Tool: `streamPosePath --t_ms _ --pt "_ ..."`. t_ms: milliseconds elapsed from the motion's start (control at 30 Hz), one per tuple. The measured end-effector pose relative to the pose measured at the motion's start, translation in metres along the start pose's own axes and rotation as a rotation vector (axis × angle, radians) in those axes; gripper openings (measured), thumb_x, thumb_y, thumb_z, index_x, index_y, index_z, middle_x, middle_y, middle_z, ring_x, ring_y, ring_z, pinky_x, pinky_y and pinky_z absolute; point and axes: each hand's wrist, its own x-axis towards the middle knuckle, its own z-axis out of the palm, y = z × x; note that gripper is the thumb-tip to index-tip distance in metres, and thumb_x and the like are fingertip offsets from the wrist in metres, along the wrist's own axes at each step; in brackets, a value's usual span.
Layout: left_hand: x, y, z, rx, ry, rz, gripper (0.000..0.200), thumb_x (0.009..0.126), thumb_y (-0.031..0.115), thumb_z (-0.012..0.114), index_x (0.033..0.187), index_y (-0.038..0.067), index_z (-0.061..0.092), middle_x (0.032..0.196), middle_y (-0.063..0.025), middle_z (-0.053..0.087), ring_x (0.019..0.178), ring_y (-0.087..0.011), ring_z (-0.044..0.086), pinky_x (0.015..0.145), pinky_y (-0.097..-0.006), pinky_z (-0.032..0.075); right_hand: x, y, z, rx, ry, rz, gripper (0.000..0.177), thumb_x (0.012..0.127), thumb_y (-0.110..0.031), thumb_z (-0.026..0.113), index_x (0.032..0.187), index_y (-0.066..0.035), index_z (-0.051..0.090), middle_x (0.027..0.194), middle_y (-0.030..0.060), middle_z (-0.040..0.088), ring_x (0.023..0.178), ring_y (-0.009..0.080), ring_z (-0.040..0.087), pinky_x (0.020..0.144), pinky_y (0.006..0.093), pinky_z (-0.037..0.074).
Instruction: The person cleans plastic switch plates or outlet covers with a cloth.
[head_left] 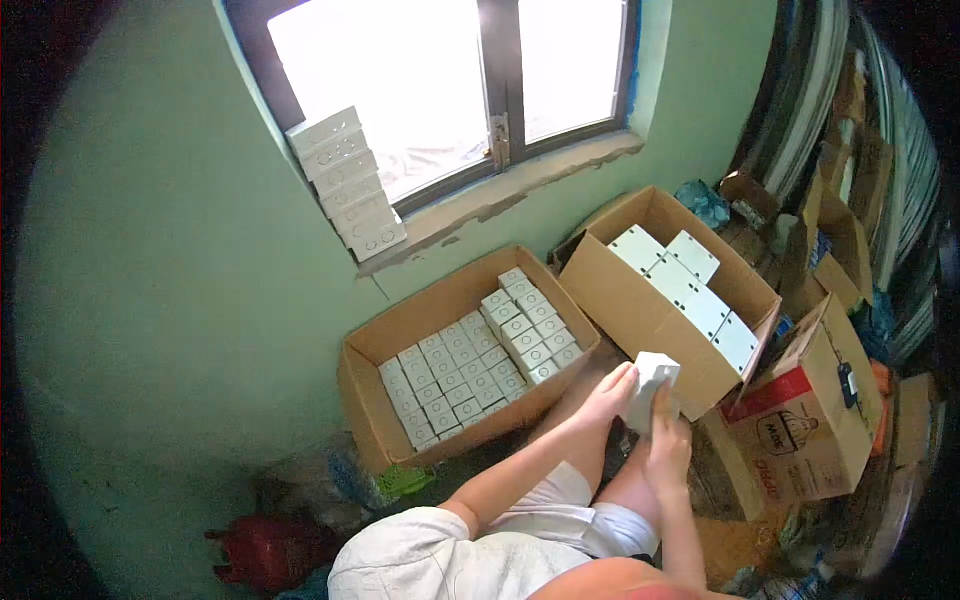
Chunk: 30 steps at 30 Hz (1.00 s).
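Observation:
Between both hands is a white plastic electrical box [652, 385], tilted, in front of the right-hand carton. My left hand [607, 398] closes on its left side. My right hand [668, 445] grips it from below and the right, fingers along its face. To the left stands an open carton [372, 425] packed with rows of white electrical boxes [455, 365] that have round knockouts; those on its right side are stacked higher. Nearest the hands is a second open carton [640, 315], holding several white boxes [690, 285] with flat square faces and small dark notches.
A stack of white boxes [350, 185] leans in the window's left corner on the sill [520, 190]. At right stands a printed carton [800, 430] with a red band. Bundled pale pipes [905, 140] line the right wall. A red object [270, 550] lies at lower left.

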Motion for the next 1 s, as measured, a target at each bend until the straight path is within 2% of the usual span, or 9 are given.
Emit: streamPosePath --t_ms 133,167,267,333,400,533,800,833,1000 --pt "-0.005 0.002 0.011 0.028 0.129 -0.060 0.041 0.107 0.034 0.046 0.131 0.002 0.053 0.122 0.0017 0.058 0.117 -0.0070 0.049 0.100 -0.0255 0.040 0.010 -0.018 -0.019 0.024 0.126 -0.042 0.081 0.081 0.000 0.053 0.156 -0.009 0.026 0.161 0.0092 0.027 0.101 0.0436 0.063 0.083 0.0473 0.054" --pt "-0.006 0.008 0.011 0.128 0.163 0.000 0.038 0.107 0.034 0.045 0.126 0.003 0.056 0.117 0.0023 0.058 0.113 -0.0063 0.048 0.097 -0.0254 0.040 0.005 -0.022 -0.018 -0.138 0.189 -0.186 0.081 0.080 0.003 0.050 0.156 -0.009 0.025 0.161 0.0071 0.027 0.099 0.0424 0.065 0.077 0.0463 0.056" --pt "0.000 0.027 0.012 0.174 0.151 0.051 0.033 0.108 0.034 0.042 0.110 0.006 0.060 0.094 0.0045 0.056 0.091 -0.0052 0.048 0.082 -0.0232 0.041 -0.006 -0.036 -0.026 -0.014 -0.042 -0.004 0.081 0.079 0.003 0.051 0.156 -0.010 0.027 0.162 0.0059 0.027 0.101 0.0403 0.066 0.075 0.0445 0.058" --pt "0.000 0.033 0.018 0.293 0.161 0.041 0.035 0.108 0.035 0.043 0.107 0.006 0.061 0.089 0.0051 0.055 0.085 -0.0047 0.049 0.077 -0.0228 0.042 -0.005 -0.012 -0.015 -0.197 0.085 -0.025 0.081 0.079 0.002 0.052 0.155 -0.010 0.029 0.161 0.0053 0.029 0.092 0.0388 0.068 0.073 0.0439 0.058" --pt "-0.004 0.031 0.022 0.316 0.107 -0.003 0.031 0.107 0.030 0.046 0.107 0.004 0.062 0.092 0.0030 0.059 0.086 -0.0054 0.051 0.076 -0.0230 0.043 0.000 0.000 -0.018 -0.129 0.280 -0.072 0.082 0.078 0.002 0.054 0.155 -0.010 0.029 0.160 0.0051 0.030 0.086 0.0381 0.068 0.073 0.0438 0.058" --pt "-0.017 0.020 0.035 0.089 0.217 -0.078 0.036 0.107 0.032 0.046 0.120 0.002 0.061 0.104 0.0024 0.063 0.095 -0.0047 0.055 0.083 -0.0216 0.045 -0.009 -0.020 -0.027 -0.097 0.104 -0.062 0.084 0.076 0.001 0.056 0.155 -0.010 0.031 0.160 0.0036 0.032 0.081 0.0351 0.067 0.074 0.0419 0.058" --pt "-0.017 0.006 0.029 0.047 0.218 -0.174 0.044 0.107 0.038 0.043 0.125 0.001 0.059 0.111 -0.0033 0.064 0.098 -0.0108 0.059 0.086 -0.0263 0.047 -0.010 -0.002 -0.031 -0.222 0.128 -0.010 0.081 0.078 0.001 0.055 0.154 -0.011 0.032 0.159 -0.0010 0.035 0.064 0.0236 0.068 0.063 0.0356 0.059" --pt "-0.015 0.013 0.026 0.041 0.205 -0.275 0.044 0.107 0.036 0.042 0.134 0.003 0.052 0.123 -0.0059 0.062 0.111 -0.0160 0.059 0.096 -0.0318 0.046 -0.014 -0.004 -0.030 -0.218 0.133 0.005 0.081 0.078 0.001 0.055 0.154 -0.011 0.032 0.159 -0.0010 0.035 0.064 0.0236 0.068 0.063 0.0356 0.059" --pt "-0.009 0.021 0.025 0.131 0.253 -0.223 0.042 0.107 0.035 0.042 0.131 0.001 0.054 0.117 -0.0043 0.063 0.106 -0.0130 0.060 0.093 -0.0290 0.047 -0.012 0.011 -0.021 -0.131 0.198 -0.245 0.079 0.080 -0.001 0.053 0.155 -0.014 0.031 0.157 -0.0019 0.038 0.062 0.0213 0.068 0.057 0.0348 0.058"
